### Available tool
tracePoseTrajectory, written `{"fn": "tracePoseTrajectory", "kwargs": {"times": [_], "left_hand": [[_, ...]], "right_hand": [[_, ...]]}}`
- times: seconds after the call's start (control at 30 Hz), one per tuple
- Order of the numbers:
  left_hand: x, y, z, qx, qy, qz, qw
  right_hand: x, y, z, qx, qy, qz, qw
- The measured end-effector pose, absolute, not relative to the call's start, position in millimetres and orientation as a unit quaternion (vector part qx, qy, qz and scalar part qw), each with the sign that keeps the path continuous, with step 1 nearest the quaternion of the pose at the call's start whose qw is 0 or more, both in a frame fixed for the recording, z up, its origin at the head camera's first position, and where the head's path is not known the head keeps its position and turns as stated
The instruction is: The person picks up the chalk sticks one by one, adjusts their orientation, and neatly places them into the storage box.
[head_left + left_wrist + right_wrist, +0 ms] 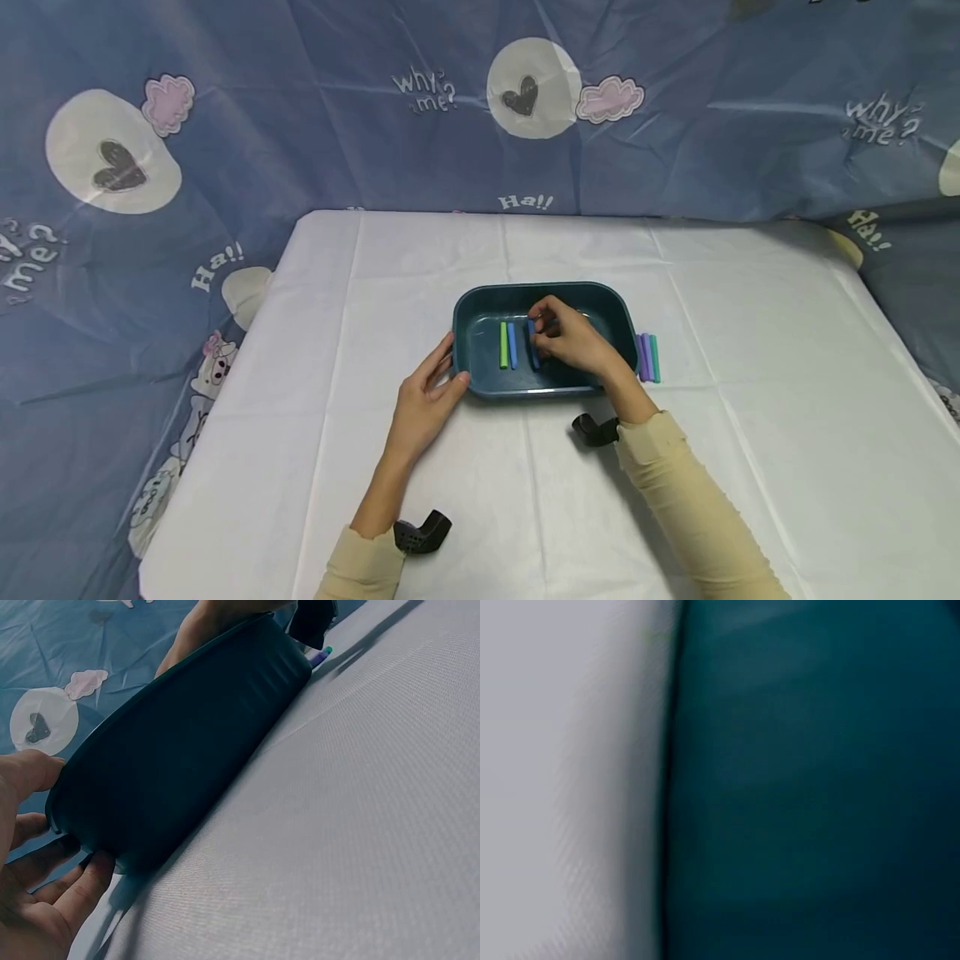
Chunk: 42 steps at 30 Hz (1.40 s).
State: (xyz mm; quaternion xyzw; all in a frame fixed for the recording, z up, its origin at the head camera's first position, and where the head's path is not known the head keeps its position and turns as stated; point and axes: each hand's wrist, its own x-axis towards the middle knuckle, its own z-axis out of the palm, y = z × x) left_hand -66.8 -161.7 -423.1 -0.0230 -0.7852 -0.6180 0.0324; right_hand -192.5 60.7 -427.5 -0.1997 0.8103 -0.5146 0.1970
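Note:
A dark teal tray (517,387) with raised sides sits on the white-covered table. My left hand (423,408) grips it at the left end, with the thumb at the rim and fingertips against the outer wall (172,750). Over the tray's middle, my right hand (573,337) pinches a slim dark blue stick (533,350) between thumb and fingers. To its left, a green stick (503,345) and a lighter blue stick (512,345) lie side by side on the tray floor. The right wrist view is blurred and shows tray wall (795,787) without the hand.
Just outside the tray's right end lie purple sticks (647,358) and a teal stick (656,358), side by side. White cloth (420,258) covers the table. A blue printed curtain (337,150) hangs behind it. Black devices (423,533) are worn at both wrists.

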Motion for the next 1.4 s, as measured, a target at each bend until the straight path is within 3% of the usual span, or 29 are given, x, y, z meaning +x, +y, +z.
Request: {"fn": "tracePoseTrajectory", "kwargs": {"times": [1.4], "left_hand": [[-68,-162,-424,-0.018,-0.781,-0.623,0.034]], "right_hand": [[-207,30,-418,-0.160,0.888,-0.331,0.275]]}}
